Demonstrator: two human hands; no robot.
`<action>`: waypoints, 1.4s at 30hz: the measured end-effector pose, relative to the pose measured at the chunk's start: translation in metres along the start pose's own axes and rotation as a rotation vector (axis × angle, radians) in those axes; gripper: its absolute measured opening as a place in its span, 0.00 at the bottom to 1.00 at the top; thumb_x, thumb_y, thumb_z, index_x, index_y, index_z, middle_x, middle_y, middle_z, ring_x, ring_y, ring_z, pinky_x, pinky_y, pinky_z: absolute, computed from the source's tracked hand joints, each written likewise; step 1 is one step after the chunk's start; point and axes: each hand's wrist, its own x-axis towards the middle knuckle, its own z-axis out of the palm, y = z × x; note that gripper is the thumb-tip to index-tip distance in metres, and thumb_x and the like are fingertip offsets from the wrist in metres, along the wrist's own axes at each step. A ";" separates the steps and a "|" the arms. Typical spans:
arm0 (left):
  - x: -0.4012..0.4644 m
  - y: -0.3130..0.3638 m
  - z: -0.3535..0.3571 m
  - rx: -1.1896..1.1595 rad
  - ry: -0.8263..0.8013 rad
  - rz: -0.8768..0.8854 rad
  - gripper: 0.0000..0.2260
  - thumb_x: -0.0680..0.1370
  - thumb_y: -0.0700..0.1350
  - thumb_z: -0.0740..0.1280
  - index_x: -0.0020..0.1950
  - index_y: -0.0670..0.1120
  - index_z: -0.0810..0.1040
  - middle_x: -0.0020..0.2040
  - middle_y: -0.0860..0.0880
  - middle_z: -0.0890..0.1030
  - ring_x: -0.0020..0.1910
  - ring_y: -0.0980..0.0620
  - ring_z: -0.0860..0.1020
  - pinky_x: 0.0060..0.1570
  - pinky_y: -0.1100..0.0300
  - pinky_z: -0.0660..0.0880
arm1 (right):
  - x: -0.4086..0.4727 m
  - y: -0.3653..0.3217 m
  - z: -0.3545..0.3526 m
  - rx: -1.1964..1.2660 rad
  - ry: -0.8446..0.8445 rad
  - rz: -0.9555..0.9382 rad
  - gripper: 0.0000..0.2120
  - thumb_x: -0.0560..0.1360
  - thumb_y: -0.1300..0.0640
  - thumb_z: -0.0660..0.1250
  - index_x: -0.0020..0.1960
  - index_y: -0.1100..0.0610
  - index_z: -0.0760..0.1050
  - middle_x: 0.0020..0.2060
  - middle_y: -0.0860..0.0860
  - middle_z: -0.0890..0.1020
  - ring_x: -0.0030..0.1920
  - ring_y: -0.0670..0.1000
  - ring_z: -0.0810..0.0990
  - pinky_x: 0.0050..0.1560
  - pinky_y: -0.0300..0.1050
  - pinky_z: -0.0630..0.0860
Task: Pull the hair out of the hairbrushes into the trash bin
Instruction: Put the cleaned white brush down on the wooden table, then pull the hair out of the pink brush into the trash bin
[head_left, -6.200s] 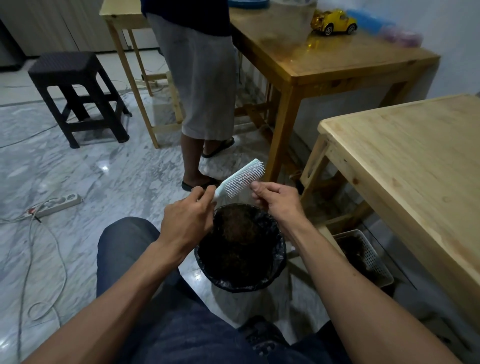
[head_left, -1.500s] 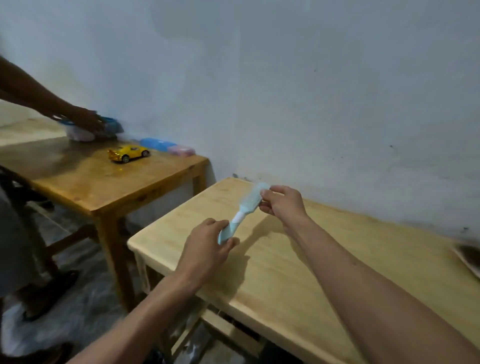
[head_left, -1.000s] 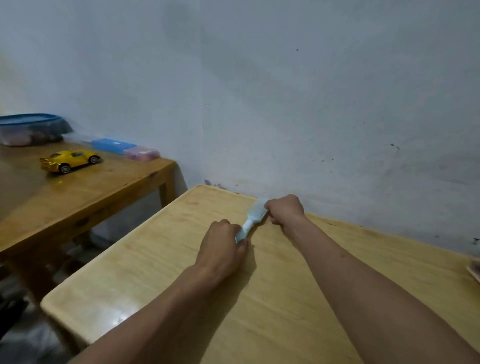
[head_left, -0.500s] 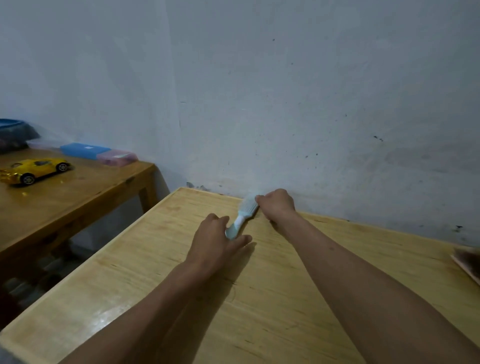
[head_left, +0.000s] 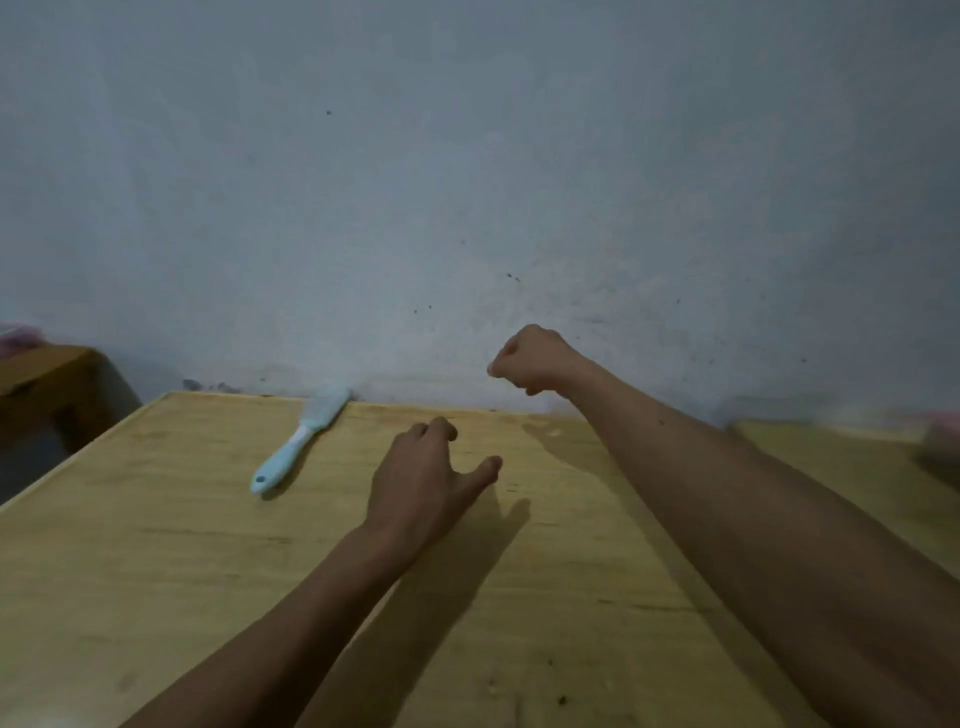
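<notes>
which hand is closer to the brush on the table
The left hand, open and low over the wooden table, is nearer the light blue hairbrush. The right hand is curled, raised and farther right.

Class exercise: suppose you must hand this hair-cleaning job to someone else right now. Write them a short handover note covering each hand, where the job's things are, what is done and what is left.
Left hand: open, empty, low over the light wooden table, to the right of the brush.
Right hand: loosely curled, raised near the wall; nothing visible in it.
Hairbrush: pale blue, lying on the table by the wall, handle towards you, nobody touching it. No hair can be made out on it, though the picture is blurred.
Trash bin: out of view.
Done: this brush is set down.
Left: any other brushes; none is clearly in view, only a blurred thing at the far right edge.
</notes>
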 end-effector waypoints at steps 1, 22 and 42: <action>-0.003 0.015 0.011 -0.006 -0.030 0.016 0.31 0.73 0.69 0.65 0.64 0.46 0.76 0.55 0.48 0.80 0.51 0.50 0.77 0.47 0.53 0.78 | -0.007 0.013 -0.012 -0.057 0.005 0.015 0.18 0.78 0.56 0.70 0.61 0.69 0.82 0.53 0.64 0.86 0.44 0.57 0.83 0.52 0.55 0.84; -0.026 0.192 0.138 -0.100 -0.479 -0.051 0.20 0.71 0.57 0.72 0.55 0.44 0.77 0.47 0.47 0.83 0.45 0.47 0.82 0.46 0.52 0.80 | -0.061 0.170 -0.050 -0.167 -0.097 0.328 0.15 0.73 0.55 0.76 0.42 0.57 0.69 0.42 0.55 0.78 0.38 0.52 0.79 0.30 0.44 0.76; -0.044 0.126 0.030 -0.848 -0.267 -0.524 0.10 0.78 0.40 0.55 0.58 0.40 0.67 0.41 0.44 0.72 0.33 0.48 0.69 0.33 0.57 0.67 | -0.100 0.009 -0.050 0.135 0.025 0.128 0.10 0.70 0.59 0.76 0.42 0.63 0.77 0.37 0.62 0.86 0.32 0.58 0.85 0.39 0.53 0.86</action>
